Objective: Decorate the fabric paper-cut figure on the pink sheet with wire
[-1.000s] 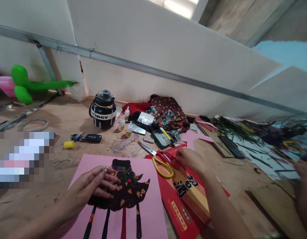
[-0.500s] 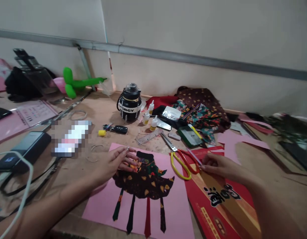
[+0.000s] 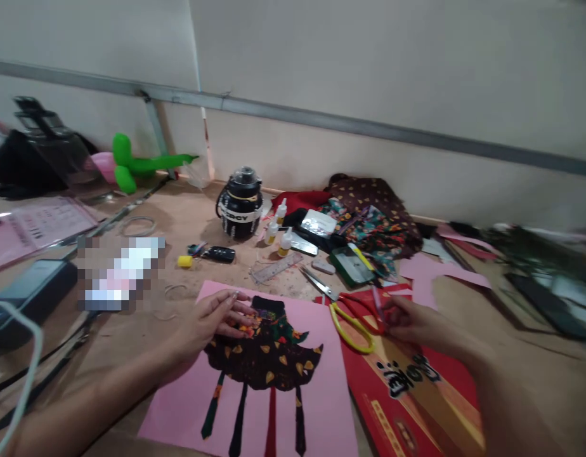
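Observation:
My left hand (image 3: pixel 221 317) rests with fingers apart on the left side of a fabric collage (image 3: pixel 269 358). Brown leaf-patterned cloth, floral pieces and a black top piece form it, with several narrow strips below, on a pink sheet (image 3: pixel 179 406). On the right, my right hand (image 3: pixel 402 322) pinches a thin pale purple stick-like item (image 3: pixel 377 301), too blurred to identify. Scissors with red and yellow handles (image 3: pixel 354 330) lie beside that hand, partly over a red printed folder (image 3: pixel 416 406).
Behind the sheet are a ruler (image 3: pixel 276 269), small glue bottles (image 3: pixel 285 242), a black bottle (image 3: pixel 240 203), keys (image 3: pixel 219 254) and a green case (image 3: pixel 351 266). Heaped cloth (image 3: pixel 378 216) lies against the wall. A pixelated phone-like object (image 3: pixel 126 273) and cables are at left.
The view has shifted slightly. The purple item in my right hand has turned more upright, and the scissors have moved slightly right and nearer. My left hand remains on the collage.

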Available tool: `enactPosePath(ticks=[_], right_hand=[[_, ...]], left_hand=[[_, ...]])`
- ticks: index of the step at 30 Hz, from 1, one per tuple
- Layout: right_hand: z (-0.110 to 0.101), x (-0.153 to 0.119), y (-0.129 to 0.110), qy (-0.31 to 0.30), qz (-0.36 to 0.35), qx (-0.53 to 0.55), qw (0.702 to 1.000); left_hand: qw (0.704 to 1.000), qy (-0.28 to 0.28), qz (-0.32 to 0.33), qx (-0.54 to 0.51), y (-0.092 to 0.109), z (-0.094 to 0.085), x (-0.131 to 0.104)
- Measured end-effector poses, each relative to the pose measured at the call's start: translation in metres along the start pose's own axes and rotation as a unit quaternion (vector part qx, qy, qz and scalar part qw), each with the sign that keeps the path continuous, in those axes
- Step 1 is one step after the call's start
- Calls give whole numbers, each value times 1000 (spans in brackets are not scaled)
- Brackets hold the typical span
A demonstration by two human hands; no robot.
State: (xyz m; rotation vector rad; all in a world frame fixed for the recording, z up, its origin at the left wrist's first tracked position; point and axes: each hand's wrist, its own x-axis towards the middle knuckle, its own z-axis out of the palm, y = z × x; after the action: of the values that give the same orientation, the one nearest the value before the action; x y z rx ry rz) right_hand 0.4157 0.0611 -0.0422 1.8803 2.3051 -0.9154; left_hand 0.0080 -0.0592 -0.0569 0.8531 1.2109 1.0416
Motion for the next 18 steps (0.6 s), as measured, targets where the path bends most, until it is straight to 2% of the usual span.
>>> enactPosePath(ticks=[3, 8, 12, 16, 18], right_hand=[[-3, -9, -5, -60, -1, 35, 998], [-1, -13, -12, -58, 25, 34, 997], [1, -8, -16, -23, 38, 14, 999], [4, 2, -14, 49, 58, -20, 997], [5, 5, -14, 59, 58, -25, 996]], left_hand=[[999, -3, -22, 23, 1, 1, 0], [999, -1, -49, 22, 3, 4, 2], [999, 11, -47, -4, 1, 6, 3], [998, -11, -63, -11, -2, 7, 5], [998, -18, -64, -9, -2, 8, 5]])
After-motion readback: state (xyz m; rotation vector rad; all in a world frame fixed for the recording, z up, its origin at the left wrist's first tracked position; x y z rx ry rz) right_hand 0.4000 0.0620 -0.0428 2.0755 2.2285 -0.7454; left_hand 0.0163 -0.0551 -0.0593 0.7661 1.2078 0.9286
